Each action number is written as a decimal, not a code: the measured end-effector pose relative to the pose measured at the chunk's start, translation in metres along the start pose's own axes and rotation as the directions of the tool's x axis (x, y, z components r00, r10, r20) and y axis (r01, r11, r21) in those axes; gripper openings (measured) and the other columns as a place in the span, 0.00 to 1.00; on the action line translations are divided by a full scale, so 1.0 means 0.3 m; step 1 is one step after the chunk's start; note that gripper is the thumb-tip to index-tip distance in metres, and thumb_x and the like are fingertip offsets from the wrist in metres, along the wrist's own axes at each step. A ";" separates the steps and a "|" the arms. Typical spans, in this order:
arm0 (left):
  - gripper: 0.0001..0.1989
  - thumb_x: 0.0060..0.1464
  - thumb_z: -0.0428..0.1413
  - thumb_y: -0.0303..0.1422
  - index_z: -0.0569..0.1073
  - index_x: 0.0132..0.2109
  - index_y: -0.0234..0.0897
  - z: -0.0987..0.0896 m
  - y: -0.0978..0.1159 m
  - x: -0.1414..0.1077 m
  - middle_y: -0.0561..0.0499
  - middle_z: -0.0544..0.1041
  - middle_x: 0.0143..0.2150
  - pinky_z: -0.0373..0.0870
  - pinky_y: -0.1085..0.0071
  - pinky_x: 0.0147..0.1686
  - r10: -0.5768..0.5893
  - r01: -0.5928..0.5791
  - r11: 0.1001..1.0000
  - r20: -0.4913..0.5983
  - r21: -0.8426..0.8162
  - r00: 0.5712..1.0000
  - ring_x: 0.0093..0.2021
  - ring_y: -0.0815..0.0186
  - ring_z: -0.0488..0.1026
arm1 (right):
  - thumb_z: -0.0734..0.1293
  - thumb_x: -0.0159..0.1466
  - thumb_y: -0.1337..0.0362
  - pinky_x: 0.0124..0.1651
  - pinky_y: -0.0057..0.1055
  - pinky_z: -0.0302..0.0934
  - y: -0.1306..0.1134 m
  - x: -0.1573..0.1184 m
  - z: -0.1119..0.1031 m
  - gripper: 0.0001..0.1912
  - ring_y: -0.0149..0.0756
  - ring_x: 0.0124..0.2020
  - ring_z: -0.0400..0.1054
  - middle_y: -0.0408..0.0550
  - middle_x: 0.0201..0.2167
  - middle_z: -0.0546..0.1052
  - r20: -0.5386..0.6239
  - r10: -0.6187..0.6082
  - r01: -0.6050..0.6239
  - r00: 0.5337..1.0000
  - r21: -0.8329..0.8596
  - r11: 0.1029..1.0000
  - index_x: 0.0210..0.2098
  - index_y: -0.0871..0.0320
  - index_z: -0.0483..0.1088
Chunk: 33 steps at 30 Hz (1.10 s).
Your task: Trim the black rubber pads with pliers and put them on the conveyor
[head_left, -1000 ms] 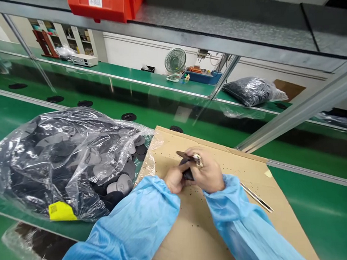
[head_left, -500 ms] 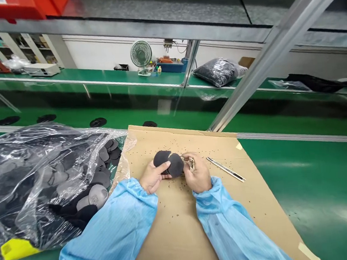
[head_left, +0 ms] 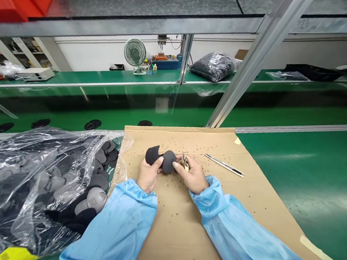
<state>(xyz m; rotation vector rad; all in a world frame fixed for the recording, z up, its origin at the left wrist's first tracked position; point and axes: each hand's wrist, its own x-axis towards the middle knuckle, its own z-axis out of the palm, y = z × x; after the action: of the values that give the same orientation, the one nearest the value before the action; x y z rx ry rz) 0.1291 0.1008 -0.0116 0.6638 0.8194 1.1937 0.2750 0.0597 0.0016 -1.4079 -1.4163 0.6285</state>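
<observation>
My left hand (head_left: 148, 175) is closed on a dark rubbery piece (head_left: 168, 162) made of two rounded parts, its thumb lying across the middle. My right hand (head_left: 192, 174) holds a small metal tool with a pale handle (head_left: 185, 163) in its curled fingers, while its thumb and fingertips touch the right edge of the dark piece. Both hands are above a brown cardboard sheet (head_left: 181, 233) scattered with tiny dark bits. To the right of my right hand lies a slim pen-like tool (head_left: 225, 165).
A clear plastic bag (head_left: 40, 156) full of dark and grey rounded pieces spreads at the left, with a yellow label (head_left: 17, 257). A slanted metal post (head_left: 247, 76) rises behind the cardboard. Dark pieces (head_left: 93, 124) lie on the green surface beyond.
The dark piece has turned in my left hand, and its two parts spread further apart. My right thumb now presses on its edge. The camera view has shifted slightly.
</observation>
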 end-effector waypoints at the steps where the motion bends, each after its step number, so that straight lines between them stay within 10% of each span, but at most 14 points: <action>1: 0.25 0.40 0.67 0.35 0.71 0.46 0.35 0.000 0.003 -0.001 0.44 0.77 0.45 0.74 0.63 0.38 -0.002 0.002 1.000 0.005 -0.003 1.000 0.43 0.59 0.75 | 0.67 0.58 0.56 0.31 0.29 0.62 -0.001 -0.001 0.003 0.14 0.33 0.26 0.66 0.43 0.27 0.73 0.006 0.012 -0.012 1.000 -0.018 1.000 0.40 0.58 0.70; 15: 0.23 0.43 0.66 0.37 0.74 0.46 0.33 -0.015 -0.008 -0.014 0.43 0.77 0.43 0.74 0.67 0.34 -0.101 0.080 0.990 0.183 0.116 0.978 0.38 0.61 0.75 | 0.66 0.59 0.58 0.35 0.31 0.63 0.002 0.005 -0.002 0.13 0.34 0.28 0.66 0.44 0.28 0.73 0.020 -0.010 0.011 1.000 -0.053 0.999 0.41 0.58 0.71; 20: 0.21 0.42 0.66 0.35 0.75 0.44 0.31 -0.009 -0.004 -0.021 0.42 0.77 0.44 0.70 0.62 0.47 -0.061 0.052 0.998 0.253 0.041 0.966 0.44 0.60 0.74 | 0.64 0.62 0.53 0.43 0.35 0.64 -0.004 0.003 -0.004 0.16 0.40 0.39 0.70 0.49 0.37 0.76 0.067 -0.028 0.032 0.997 -0.062 0.998 0.42 0.57 0.71; 33: 0.15 0.44 0.66 0.33 0.77 0.39 0.31 -0.007 0.006 -0.037 0.44 0.78 0.40 0.67 0.62 0.50 -0.031 0.014 0.999 0.339 0.050 0.940 0.43 0.60 0.74 | 0.68 0.57 0.49 0.30 0.29 0.60 -0.007 -0.007 -0.005 0.18 0.32 0.26 0.63 0.43 0.24 0.71 0.094 0.030 -0.033 0.995 0.025 0.999 0.32 0.59 0.69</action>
<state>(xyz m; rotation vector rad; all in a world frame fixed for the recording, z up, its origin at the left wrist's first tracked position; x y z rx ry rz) 0.1247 0.0906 -0.0092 0.8695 0.5622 1.0036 0.2751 0.0569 0.0036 -1.3979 -1.4563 0.7393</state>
